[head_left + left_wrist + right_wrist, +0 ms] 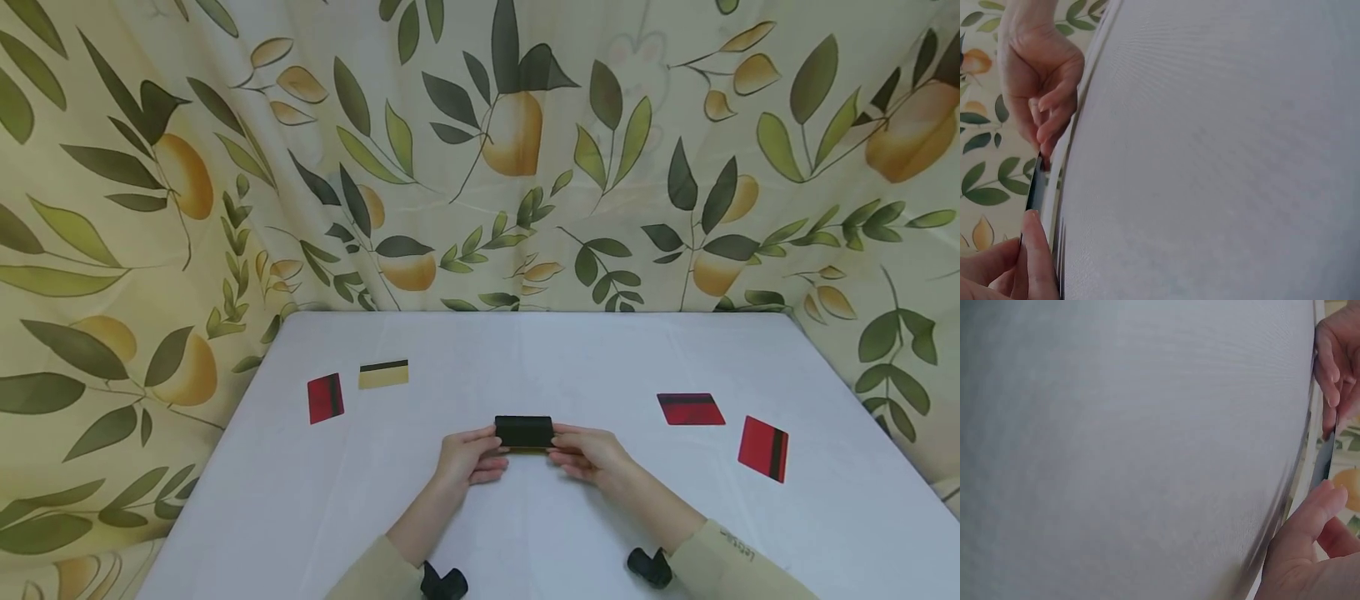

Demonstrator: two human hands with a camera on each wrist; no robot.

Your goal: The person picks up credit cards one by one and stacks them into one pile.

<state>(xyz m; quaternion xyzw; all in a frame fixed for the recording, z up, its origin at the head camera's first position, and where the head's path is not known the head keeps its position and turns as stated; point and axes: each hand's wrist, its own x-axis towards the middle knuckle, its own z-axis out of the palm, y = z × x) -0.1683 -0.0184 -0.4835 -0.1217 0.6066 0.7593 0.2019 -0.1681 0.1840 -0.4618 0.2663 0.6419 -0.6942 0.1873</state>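
Note:
A thin black card (523,430) is held between both hands over the middle of the white table (525,533). The left hand (468,458) pinches its left end between thumb and fingers, and the right hand (592,457) pinches the right end. Along the card's lower edge runs a narrow yellow strip (528,451); whether it belongs to the card or to another one beneath, I cannot tell. Both wrist views catch the black card (1036,187) nearly edge-on, looking flat and thin. Seen from the right wrist, the thumb and fingers meet at the near end of the card (1324,459).
To the left lie a red card (326,398) and a yellow card (383,375), each with a dark stripe. Two more striped red cards, one flat-on (691,409) and one turned (763,449), lie right. A leaf-and-fruit patterned curtain (465,208) hangs behind the table.

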